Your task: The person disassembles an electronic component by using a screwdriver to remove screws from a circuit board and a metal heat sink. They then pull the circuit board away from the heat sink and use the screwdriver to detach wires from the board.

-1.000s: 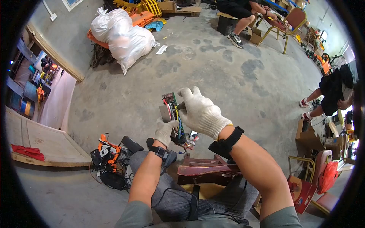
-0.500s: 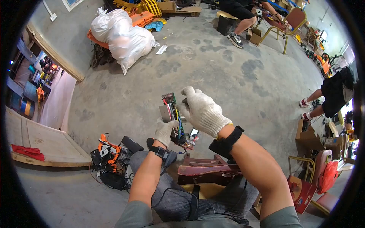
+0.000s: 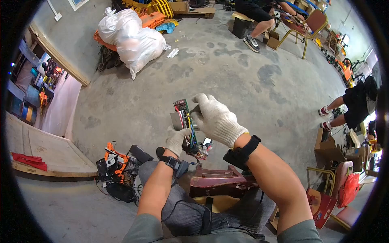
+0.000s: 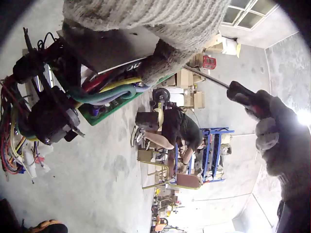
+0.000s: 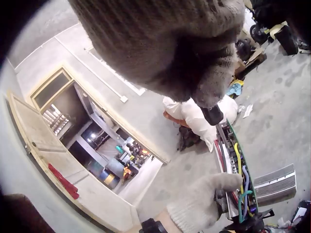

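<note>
My gloved left hand (image 3: pixel 175 139) grips the lower part of a green circuit board (image 3: pixel 181 106) with a flat metal plate (image 3: pixel 176 120) along its left side. Red, yellow and blue wires (image 5: pixel 237 158) run along the board, and a loose bundle of connectors (image 3: pixel 199 154) hangs from its near end. A finned silver heat sink (image 5: pixel 277 184) sticks out beside it in the right wrist view. In my gloved right hand (image 3: pixel 219 119) is a screwdriver (image 4: pixel 244 97) with a dark handle. Its shaft points at the board, and the tip is hidden behind my left glove in the left wrist view.
A dark red wooden stool (image 3: pixel 219 184) stands between my legs. Orange and black machine parts (image 3: pixel 117 162) lie on the floor to the left. White sacks (image 3: pixel 133 40) rest by the far wall. One person (image 3: pixel 259 20) sits ahead; another (image 3: pixel 352 101) stands at right.
Since the first frame my right hand has shifted slightly at the board's right side. My left hand and the board stay nearly still.
</note>
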`<state>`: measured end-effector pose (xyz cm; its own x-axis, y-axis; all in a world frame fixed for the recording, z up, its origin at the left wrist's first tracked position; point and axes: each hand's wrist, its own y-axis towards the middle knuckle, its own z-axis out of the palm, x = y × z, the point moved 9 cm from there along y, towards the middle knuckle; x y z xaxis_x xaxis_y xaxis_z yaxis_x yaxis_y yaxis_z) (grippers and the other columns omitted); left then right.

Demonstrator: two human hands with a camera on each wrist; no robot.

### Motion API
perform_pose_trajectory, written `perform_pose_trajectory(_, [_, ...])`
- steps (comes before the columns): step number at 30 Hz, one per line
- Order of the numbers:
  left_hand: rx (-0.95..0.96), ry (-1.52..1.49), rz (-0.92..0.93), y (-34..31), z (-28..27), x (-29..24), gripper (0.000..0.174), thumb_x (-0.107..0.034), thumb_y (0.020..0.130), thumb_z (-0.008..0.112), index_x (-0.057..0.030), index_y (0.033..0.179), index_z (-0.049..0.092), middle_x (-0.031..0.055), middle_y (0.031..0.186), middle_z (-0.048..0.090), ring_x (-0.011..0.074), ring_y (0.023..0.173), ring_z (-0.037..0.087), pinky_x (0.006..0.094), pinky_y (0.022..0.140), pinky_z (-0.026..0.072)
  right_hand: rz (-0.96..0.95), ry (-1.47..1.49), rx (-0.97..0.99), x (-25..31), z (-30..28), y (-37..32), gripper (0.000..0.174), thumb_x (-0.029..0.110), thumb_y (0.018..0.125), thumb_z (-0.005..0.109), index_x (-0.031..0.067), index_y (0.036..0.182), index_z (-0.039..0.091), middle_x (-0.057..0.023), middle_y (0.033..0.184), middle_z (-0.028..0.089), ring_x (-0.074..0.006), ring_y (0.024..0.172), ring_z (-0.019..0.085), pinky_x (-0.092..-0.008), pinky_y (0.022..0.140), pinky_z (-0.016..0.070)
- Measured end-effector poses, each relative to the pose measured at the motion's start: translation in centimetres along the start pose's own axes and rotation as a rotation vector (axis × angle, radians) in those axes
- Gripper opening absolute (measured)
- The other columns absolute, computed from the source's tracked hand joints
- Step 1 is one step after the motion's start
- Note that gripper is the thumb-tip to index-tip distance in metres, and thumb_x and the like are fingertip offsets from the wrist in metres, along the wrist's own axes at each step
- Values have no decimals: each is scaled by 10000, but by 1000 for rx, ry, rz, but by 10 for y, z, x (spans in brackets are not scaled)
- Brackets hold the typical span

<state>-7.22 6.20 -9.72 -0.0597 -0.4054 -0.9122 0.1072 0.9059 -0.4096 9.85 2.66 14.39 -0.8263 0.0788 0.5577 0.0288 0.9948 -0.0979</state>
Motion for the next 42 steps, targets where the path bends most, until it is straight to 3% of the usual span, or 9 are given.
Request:
perform_pose_trajectory(8, [-10, 8, 15, 0, 0, -3, 333, -65, 813, 783, 52, 1120, 731, 108, 888, 755, 220, 689, 730, 359, 613, 589, 118, -2, -18, -7, -3, -1, 488, 273, 991, 706, 46, 1401, 570, -232, 1332, 654, -429, 1187, 702, -488, 1018, 575])
perform_pose_trajectory(16, [-3, 43, 3, -6, 1, -11, 341, -75, 806, 797, 52, 1117, 735, 113, 896, 760, 213, 701, 736, 353, 630, 591, -15, -6, -27, -6, 5, 2, 506, 253, 985, 700, 44, 1420, 550, -242, 1314, 646, -430, 1184, 702, -500, 1007, 585])
perform_pose_trajectory(23, [-3, 62, 0, -9, 1, -12, 355, -81, 811, 803, 55, 1131, 730, 113, 903, 763, 213, 714, 739, 353, 623, 594, 61, 36, 29, -9, 4, 2, 501, 252, 991, 702, 37, 1418, 552, -241, 1292, 661, -415, 1150, 720, -484, 988, 588])
perform_pose_trajectory(32, [7, 36, 31, 0, 1, -5, 360, -100, 812, 811, 43, 1134, 736, 107, 894, 760, 198, 694, 726, 352, 601, 588, -50, -38, -18, 3, 2, -2, 479, 226, 991, 686, 45, 1413, 551, -247, 1297, 654, -431, 1135, 721, -501, 968, 594])
perform_pose_trajectory(38, [17, 30, 19, -12, 4, -18, 304, -84, 822, 789, 51, 1090, 738, 106, 877, 756, 207, 668, 724, 344, 612, 587, -44, -7, -51, -5, 0, 4, 480, 296, 1012, 709, 45, 1394, 565, -227, 1245, 683, -427, 1094, 734, -512, 936, 595])
perform_pose_trajectory(42, [35, 19, 16, -12, 5, -18, 298, -76, 827, 782, 55, 1088, 725, 109, 878, 754, 215, 669, 727, 348, 616, 592, 19, 47, -19, -11, 1, 4, 475, 357, 1019, 708, 44, 1337, 545, -258, 1256, 659, -455, 1124, 721, -539, 938, 604])
